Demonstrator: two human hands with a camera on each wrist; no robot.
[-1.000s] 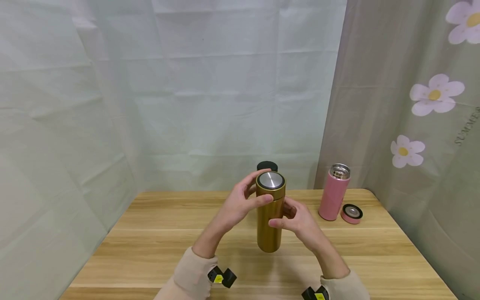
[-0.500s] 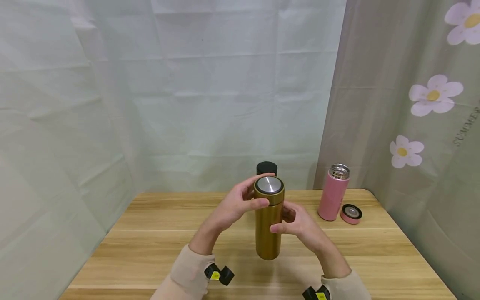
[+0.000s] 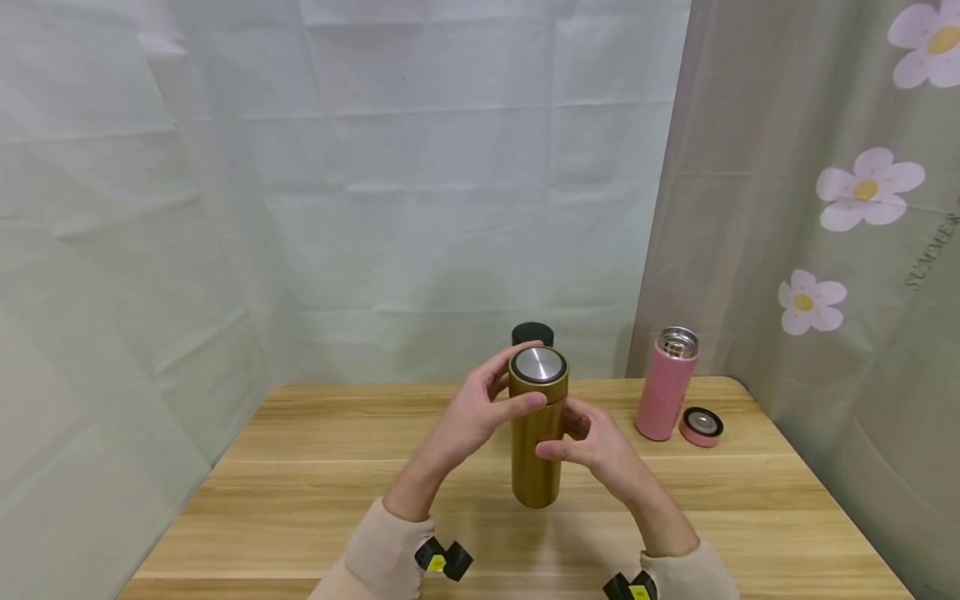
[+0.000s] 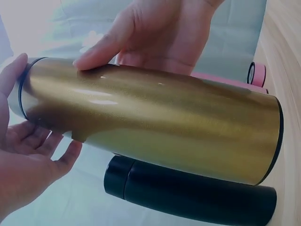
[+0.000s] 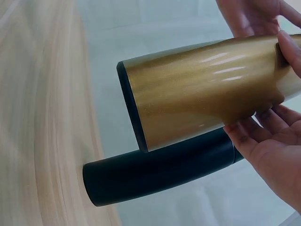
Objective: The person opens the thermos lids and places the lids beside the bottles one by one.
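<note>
A gold thermos flask point(image 3: 536, 462) is upright between both hands, its base raised off the wooden table in the right wrist view. Its lid point(image 3: 540, 364) has a brushed silver disc ringed in black. My left hand point(image 3: 480, 412) grips the lid end, thumb in front and fingers round the far side. Lower down, my right hand point(image 3: 607, 450) holds the body from the right, its thumb on the near side. Behind the flask a black thermos point(image 5: 160, 174) stands on the table; in the head view only its top shows.
To the right stands a pink thermos point(image 3: 667, 392) with its steel mouth uncovered. Beside its base lies a pink lid point(image 3: 702, 427), inner side up. The wooden table point(image 3: 300, 475) runs back to a pale curtain point(image 3: 450, 208).
The gold flask dipped toward the table half a second ago and is now slightly higher again, with both hands moving along with it. The pink thermos and its lid stay put.
</note>
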